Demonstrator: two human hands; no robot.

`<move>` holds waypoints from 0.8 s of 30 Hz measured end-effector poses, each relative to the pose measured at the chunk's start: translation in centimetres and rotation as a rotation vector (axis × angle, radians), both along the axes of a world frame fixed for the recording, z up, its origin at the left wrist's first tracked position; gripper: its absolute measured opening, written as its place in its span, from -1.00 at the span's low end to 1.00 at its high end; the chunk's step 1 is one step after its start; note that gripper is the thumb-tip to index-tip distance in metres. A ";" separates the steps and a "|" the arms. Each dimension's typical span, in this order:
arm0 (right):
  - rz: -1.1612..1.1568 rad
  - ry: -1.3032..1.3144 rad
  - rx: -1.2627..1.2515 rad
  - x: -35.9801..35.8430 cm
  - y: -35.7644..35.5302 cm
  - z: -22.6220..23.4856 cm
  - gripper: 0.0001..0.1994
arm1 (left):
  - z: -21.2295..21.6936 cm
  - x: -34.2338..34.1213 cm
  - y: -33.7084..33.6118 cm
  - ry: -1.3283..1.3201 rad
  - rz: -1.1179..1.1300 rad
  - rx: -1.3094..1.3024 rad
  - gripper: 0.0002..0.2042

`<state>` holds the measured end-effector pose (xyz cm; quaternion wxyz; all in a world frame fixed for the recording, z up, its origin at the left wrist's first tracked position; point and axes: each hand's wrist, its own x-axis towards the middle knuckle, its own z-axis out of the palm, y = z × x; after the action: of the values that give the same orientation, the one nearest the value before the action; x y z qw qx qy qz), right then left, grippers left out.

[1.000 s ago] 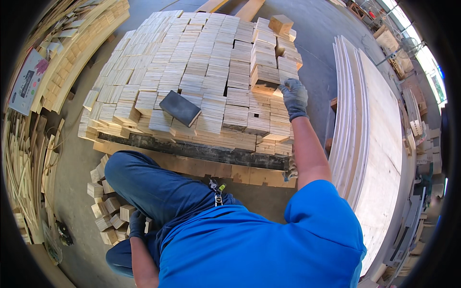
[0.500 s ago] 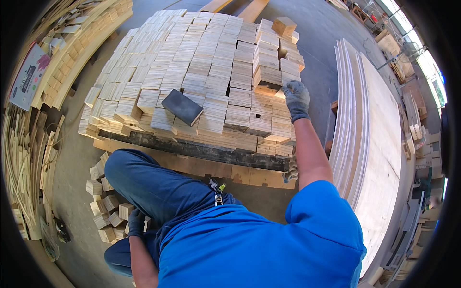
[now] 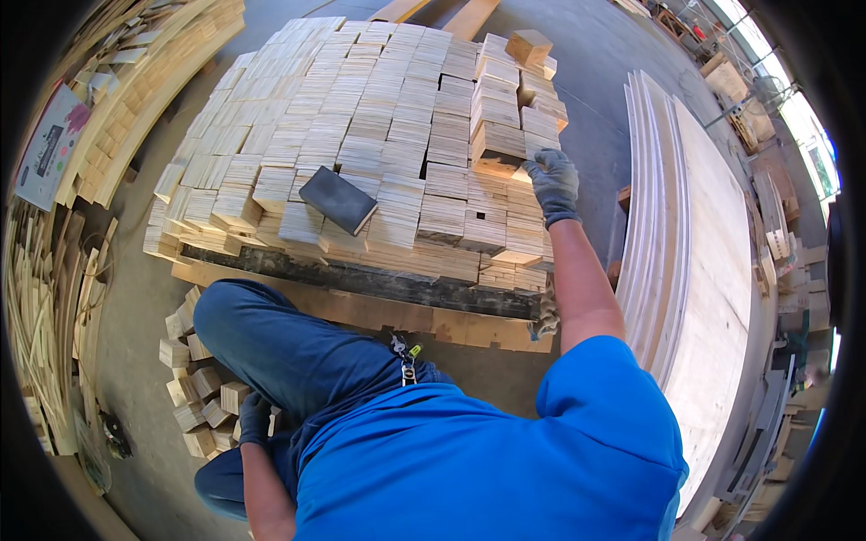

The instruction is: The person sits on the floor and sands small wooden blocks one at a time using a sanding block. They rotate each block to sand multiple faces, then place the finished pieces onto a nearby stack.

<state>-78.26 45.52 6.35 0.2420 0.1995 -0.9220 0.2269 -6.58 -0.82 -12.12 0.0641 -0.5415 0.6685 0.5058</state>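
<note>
Wood offcuts: loose strips piled along the left edge of the frame, not in play.
Small blocks (image 3: pixel 200 397): loose heap on the floor, lower left, beside the knee.
Left hand (image 3: pixel 253 420): gloved, low at lower left, resting on that heap; fingers curled, but I cannot tell whether they grasp a block.
Dark pad (image 3: pixel 338 199): flat, lying on the stack left of centre, untouched.
Block stack (image 3: pixel 361 135): tight rows on a pallet, centre top.
Raised pile (image 3: pixel 510 108): extra layers at upper right of the stack.
Right hand (image 3: pixel 552 183): gloved, fingers clamped on the pile's lowest front block (image 3: pixel 499 147).
Step, as I judge it: seating or pulling that block.
Next move: needs steady pressure, or the upper layers may tip.
Plywood sheets (image 3: pixel 713 270): stacked at right, idle.
</note>
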 end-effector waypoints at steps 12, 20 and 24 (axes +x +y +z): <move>-0.036 -0.025 0.035 0.2 -0.3 0.1 -0.71 | -0.5 -0.4 -0.1 -0.048 -0.024 0.014 -0.70; -0.038 0.004 0.038 0.6 -0.2 0.2 -0.74 | 0.2 -1.2 0.2 -0.036 -0.041 0.012 -0.67; -0.043 -0.033 0.048 0.7 -0.4 0.7 -0.72 | -1.2 0.1 -0.8 0.016 -0.051 0.001 -0.65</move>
<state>-77.53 45.08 7.07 0.2267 0.1815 -0.9352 0.2026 -6.45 -1.58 -13.29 0.0717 -0.5201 0.6824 0.5085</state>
